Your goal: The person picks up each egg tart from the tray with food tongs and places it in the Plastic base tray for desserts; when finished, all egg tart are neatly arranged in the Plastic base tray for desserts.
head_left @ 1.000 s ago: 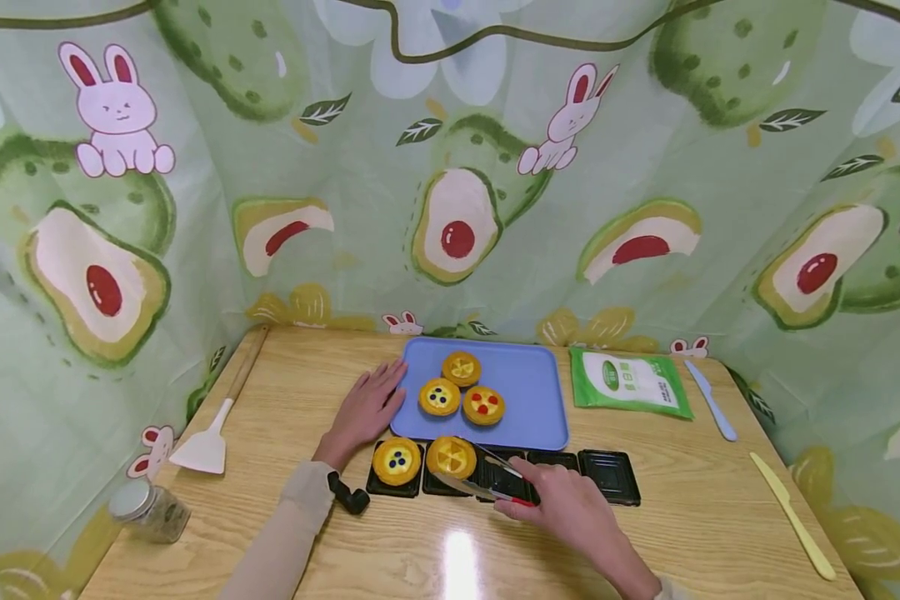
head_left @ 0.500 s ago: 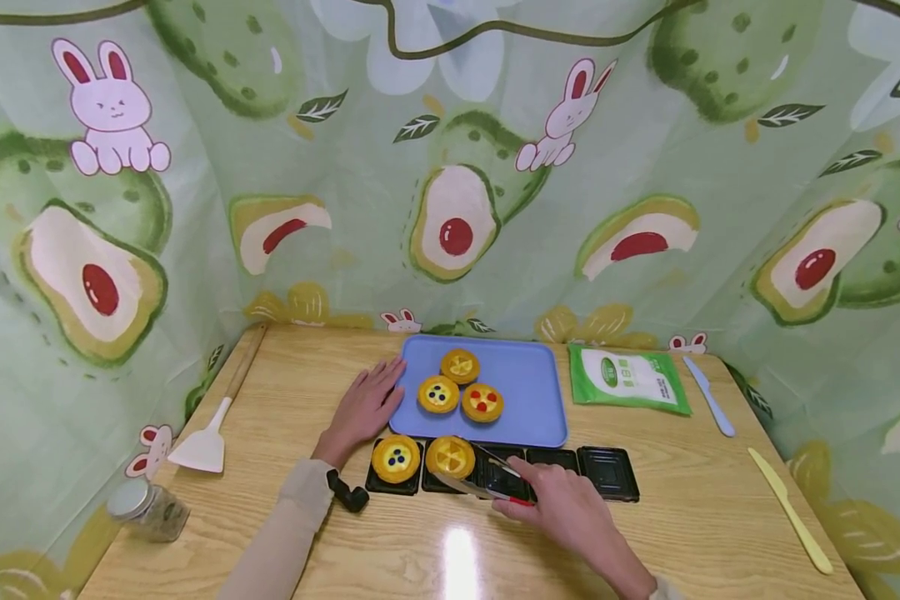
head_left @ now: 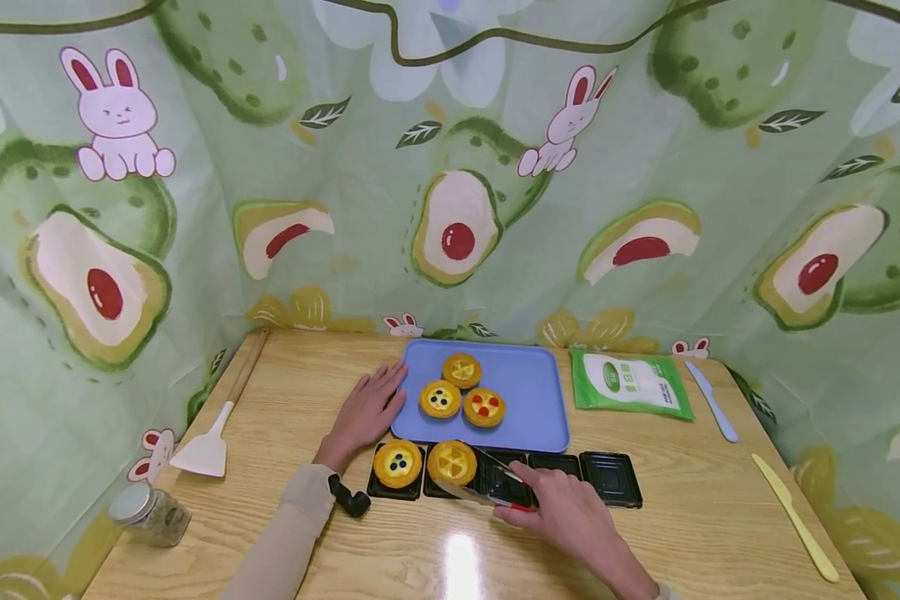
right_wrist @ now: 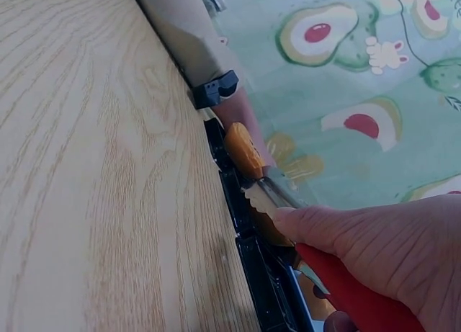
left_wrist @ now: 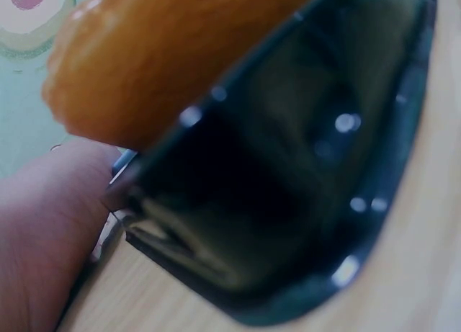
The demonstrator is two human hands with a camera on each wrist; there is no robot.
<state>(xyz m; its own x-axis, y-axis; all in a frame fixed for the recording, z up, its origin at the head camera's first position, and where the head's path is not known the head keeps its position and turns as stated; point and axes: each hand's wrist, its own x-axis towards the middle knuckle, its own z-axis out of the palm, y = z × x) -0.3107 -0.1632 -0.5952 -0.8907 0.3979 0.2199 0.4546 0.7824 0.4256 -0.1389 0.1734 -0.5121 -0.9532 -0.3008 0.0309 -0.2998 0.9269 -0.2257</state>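
Your wooden table point(head_left: 292, 375) backs onto an avocado-print curtain point(head_left: 375, 258). Your left hand point(head_left: 363, 408) lies, fingers extended, at the blue tray point(head_left: 532, 392); your right hand point(head_left: 570, 507) grips tongs point(head_left: 477, 496) flanking a tart point(head_left: 452, 462).

It looks like a curtained kitchen-style booth — pale-green cloth printed with avocados and rabbits point(head_left: 375, 183) screens a light wood-grain table point(head_left: 375, 554). The kitchen air comes from a white wooden-handled spatula point(head_left: 207, 447), round golden tarts point(head_left: 397, 463) and a blue rectangular tray point(head_left: 531, 396).
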